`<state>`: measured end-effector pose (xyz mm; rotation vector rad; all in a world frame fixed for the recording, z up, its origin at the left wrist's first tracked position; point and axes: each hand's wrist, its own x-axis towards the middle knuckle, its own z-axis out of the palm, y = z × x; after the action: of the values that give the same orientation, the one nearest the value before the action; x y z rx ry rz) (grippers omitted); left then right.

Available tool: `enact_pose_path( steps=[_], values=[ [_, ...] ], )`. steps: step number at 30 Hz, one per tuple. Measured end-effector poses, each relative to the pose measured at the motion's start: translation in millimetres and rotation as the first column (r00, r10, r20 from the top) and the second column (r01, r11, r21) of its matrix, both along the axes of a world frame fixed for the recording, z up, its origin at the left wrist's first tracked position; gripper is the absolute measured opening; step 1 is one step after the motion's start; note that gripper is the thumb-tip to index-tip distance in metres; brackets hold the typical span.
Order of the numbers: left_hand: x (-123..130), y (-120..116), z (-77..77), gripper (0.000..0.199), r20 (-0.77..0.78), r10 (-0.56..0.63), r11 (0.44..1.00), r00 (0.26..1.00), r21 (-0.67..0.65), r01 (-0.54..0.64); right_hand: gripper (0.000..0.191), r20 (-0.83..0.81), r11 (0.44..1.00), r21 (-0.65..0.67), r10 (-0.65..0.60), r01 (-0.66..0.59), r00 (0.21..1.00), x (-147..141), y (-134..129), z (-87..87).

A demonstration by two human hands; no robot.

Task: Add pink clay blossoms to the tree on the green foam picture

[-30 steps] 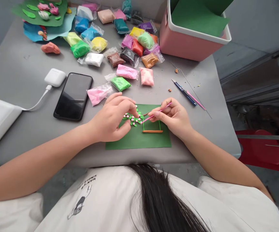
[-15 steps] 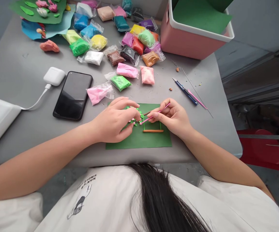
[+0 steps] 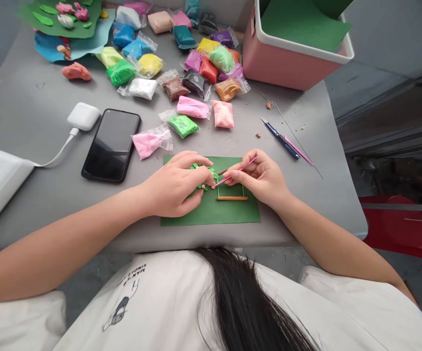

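Observation:
A green sheet (image 3: 229, 214) lies near the table's front edge, bearing green clay leaves with small pink bits (image 3: 205, 187) and a frame of green strips with an orange-brown bar (image 3: 231, 198) at its bottom. My right hand (image 3: 260, 178) pinches a thin pink tool (image 3: 249, 163), whose tip points down-left to a small pink bit beside the leaves. Over the left part of the sheet is my left hand (image 3: 181, 185), fingers curved and apart, index fingertip close to the tool's tip. Whether it touches that bit is too small to tell.
A black phone (image 3: 111, 145), a white case (image 3: 83, 117) and a white power bank (image 3: 0, 183) lie left. Bagged clay (image 3: 183, 125) spreads behind the sheet. At the right are a blue pen-like tool (image 3: 280, 139), a thin needle and a pink bin (image 3: 287, 61).
My left index finger has lowered slightly toward the tool's tip, covering more of the leaves. My right hand has barely moved.

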<state>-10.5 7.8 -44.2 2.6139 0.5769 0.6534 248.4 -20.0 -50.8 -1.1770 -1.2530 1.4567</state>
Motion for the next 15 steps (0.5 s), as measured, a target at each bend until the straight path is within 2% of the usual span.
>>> enact_pose_path(
  steps=[11,15],
  values=[
    [2.7,-2.3,-2.3,0.026,-0.002,0.006,0.998,1.0,0.06,-0.006,0.051,-0.027,0.998,-0.055,-0.022,0.02,0.999,3.5,2.8,2.6],
    [-1.7,4.1,5.2,0.023,0.107,0.104,0.989,0.989,0.094,-0.114,0.052,-0.116,0.995,-0.077,-0.072,0.063,0.991,5.7,5.0,3.0]
  ],
)
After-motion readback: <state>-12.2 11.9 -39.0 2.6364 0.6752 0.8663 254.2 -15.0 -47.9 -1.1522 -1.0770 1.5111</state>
